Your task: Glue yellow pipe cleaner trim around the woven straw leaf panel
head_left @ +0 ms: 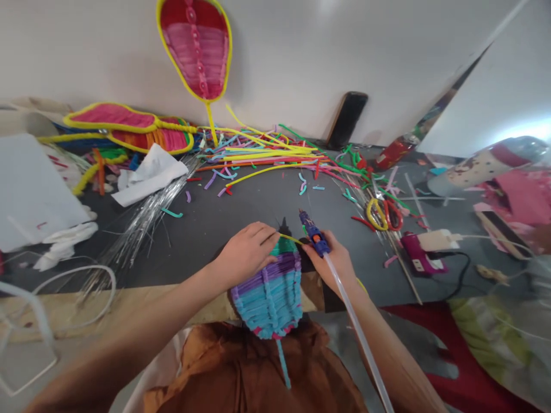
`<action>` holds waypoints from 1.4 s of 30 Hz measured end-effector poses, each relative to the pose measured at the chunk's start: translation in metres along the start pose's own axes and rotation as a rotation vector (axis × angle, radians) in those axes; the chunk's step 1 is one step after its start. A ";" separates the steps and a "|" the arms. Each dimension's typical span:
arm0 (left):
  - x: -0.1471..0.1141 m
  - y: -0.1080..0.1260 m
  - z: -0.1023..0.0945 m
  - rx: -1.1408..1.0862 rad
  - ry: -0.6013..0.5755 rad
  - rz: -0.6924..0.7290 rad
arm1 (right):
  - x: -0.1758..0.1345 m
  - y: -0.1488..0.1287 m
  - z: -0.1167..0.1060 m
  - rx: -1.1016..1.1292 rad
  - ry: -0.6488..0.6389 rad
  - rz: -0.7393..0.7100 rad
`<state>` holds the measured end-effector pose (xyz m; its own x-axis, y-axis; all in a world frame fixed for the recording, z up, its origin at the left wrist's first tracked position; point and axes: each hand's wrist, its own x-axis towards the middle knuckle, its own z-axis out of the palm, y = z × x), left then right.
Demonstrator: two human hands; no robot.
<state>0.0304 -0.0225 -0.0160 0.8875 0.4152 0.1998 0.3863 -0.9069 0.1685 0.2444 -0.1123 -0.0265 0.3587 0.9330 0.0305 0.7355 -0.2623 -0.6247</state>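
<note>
A leaf-shaped pipe-cleaner piece (269, 298) in blue, purple and green bands, with a blue stem, lies at the table's near edge above my lap. My left hand (247, 252) grips its upper left side, the fingers lying over the green tip. In my right hand (333, 267) is a blue hot glue gun (313, 232), its nozzle pointing away from me. A long clear glue stick (355, 321) sticks out of its back. One yellow pipe cleaner (291, 237) runs along the green tip from my left fingertips to my right fingers, and its tail shows by my right wrist.
Loose pipe cleaners (267, 152) are heaped along the wall. A pink leaf with yellow edging (196, 54) leans there, near a phone (346, 120). Wires (142, 212) and paper (150, 175) lie left; scissors (383, 215), a purple power adapter (419, 252) and a bottle (482, 166) right.
</note>
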 end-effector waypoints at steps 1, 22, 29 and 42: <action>0.000 0.000 0.000 -0.002 -0.010 -0.001 | 0.003 0.002 -0.004 -0.023 0.017 -0.024; -0.004 -0.005 0.000 -0.103 -0.034 -0.065 | 0.109 0.068 -0.042 -0.196 0.094 0.048; -0.005 -0.007 0.002 -0.159 -0.006 -0.066 | 0.115 0.051 -0.030 -0.324 0.177 0.073; -0.010 -0.016 -0.001 -0.206 0.076 -0.173 | 0.011 -0.013 0.006 -0.203 -0.104 -0.534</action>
<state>0.0150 -0.0124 -0.0202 0.7886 0.5735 0.2218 0.4639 -0.7917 0.3975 0.2358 -0.0970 -0.0229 -0.1433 0.9655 0.2173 0.8984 0.2190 -0.3808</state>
